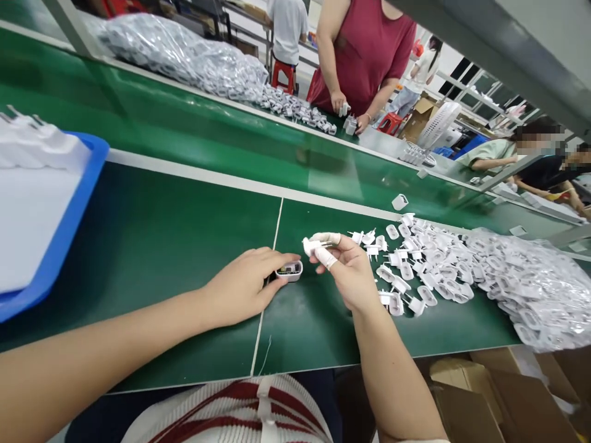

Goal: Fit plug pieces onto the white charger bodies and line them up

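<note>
Between the thumb and fingers of my left hand [252,277] stands a white charger housing [290,275] on the green bench. Its top is uncovered, and a circuit board shows inside. A little to the right, my right hand [348,267] pinches a white plug cap [311,246] with metal pins, raised just above the bench. Two fingers of that hand have white coverings. The cap and the housing are apart. Right beside my right hand lies a loose heap of plug caps [429,277], many with pins showing.
A clear plastic bag [540,283] of caps rests at the right. On the left is a blue tray [60,227] with white chargers. Beyond a white rail [207,176], a co-worker in a red top [364,55] handles white parts. Cardboard boxes [503,394] stand below the bench edge.
</note>
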The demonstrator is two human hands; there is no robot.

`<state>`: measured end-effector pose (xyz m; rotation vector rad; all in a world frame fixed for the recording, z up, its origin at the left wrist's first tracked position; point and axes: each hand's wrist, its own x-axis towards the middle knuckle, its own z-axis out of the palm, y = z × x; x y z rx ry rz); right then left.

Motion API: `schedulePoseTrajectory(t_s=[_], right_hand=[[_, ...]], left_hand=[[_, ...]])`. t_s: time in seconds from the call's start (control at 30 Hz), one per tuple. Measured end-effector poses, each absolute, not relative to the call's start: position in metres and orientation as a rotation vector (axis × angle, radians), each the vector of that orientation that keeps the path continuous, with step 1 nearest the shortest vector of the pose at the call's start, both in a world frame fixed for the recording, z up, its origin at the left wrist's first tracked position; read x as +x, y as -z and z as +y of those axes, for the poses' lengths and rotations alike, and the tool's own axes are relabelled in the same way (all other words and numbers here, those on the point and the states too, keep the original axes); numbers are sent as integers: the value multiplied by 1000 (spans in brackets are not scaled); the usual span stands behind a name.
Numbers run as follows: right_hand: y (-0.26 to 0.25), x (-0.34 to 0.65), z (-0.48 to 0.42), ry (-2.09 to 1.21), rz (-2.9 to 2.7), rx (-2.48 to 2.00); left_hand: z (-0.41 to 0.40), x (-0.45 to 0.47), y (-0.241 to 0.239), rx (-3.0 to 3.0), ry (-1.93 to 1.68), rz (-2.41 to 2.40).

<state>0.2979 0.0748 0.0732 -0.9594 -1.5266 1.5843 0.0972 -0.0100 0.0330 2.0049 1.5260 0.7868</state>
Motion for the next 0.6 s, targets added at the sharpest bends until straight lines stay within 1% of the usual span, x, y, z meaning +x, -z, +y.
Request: schedulePoseTrajectory(t_s=[0.07, 0.13, 0.23, 0.37, 0.6], right_hand=[[-73, 296, 75, -1602, -1543, -869], [-72, 294, 75, -1545, -1582, -794], [-70, 293, 73, -1335, -1722, -813], [-74, 299, 64, -989, -1978, -911], [-78, 296, 57, -725, -2353, -817]], left_hand=[[-7, 94, -23, 1960, -854, 1467], [-2, 90, -15, 1840, -932, 1460], [5, 88, -10, 1710, -982, 1437], [6, 87, -9, 1690, -1008, 1391], [8, 85, -11, 1688, -1011, 1356]])
